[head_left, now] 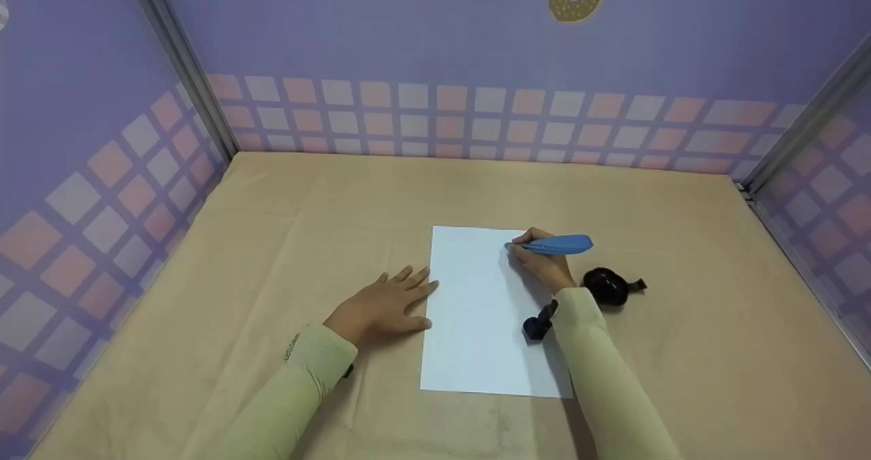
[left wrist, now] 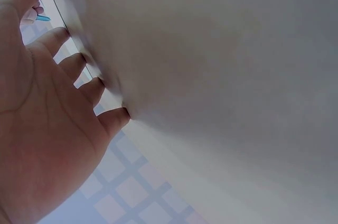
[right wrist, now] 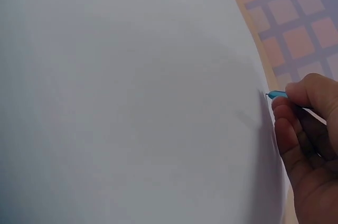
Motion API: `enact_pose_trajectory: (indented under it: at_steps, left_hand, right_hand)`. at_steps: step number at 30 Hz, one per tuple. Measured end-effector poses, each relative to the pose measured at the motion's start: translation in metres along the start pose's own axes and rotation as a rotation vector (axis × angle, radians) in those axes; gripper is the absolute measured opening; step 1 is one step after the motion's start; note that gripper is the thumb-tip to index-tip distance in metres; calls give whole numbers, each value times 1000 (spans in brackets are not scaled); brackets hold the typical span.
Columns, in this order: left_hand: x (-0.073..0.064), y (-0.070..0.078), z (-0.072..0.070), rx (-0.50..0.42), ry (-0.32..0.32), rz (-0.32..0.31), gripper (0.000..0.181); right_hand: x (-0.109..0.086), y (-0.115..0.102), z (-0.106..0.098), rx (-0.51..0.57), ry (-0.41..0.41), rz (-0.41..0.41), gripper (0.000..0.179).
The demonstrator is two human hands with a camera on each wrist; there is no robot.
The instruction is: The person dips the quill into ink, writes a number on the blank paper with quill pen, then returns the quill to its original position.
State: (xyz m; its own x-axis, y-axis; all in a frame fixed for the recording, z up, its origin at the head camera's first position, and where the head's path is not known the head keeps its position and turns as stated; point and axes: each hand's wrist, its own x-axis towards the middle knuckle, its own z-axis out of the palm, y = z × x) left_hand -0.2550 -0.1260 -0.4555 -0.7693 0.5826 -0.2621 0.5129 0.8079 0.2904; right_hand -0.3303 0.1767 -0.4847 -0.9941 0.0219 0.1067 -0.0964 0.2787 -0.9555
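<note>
Pinching the blue pen [head_left: 561, 244], probably light and stiff, suitably near its tip, the right hand [head_left: 546, 264] is over the paper [head_left: 476, 310], likely slippery; the left hand [head_left: 388, 305], fingers apart, touches its left edge

Lettering, labels, numbers — none can be read.

beige surface [head_left: 306, 208], lightly creased | glossy black object [head_left: 605, 287] on it, right of centre | purple wall [head_left: 435, 38]: pink-and-white checks [head_left: 452, 97] below, doughnut print [head_left: 560, 1] above | grey metal post [head_left: 179, 55], left corner
</note>
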Motion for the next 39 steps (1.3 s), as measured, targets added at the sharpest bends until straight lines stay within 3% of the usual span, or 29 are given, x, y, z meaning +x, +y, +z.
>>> enact_pose_trajectory:
  at_steps: [13, 39]
  left_hand:
    - [1, -1, 0, 0, -3, 7, 70]
    - [-1, 1, -2, -17, -9, 4, 70]
  right_hand:
    - [2, -7, 6, -121, -30, 73, 16]
    - [2, -11, 21, -122, -51, 75, 13]
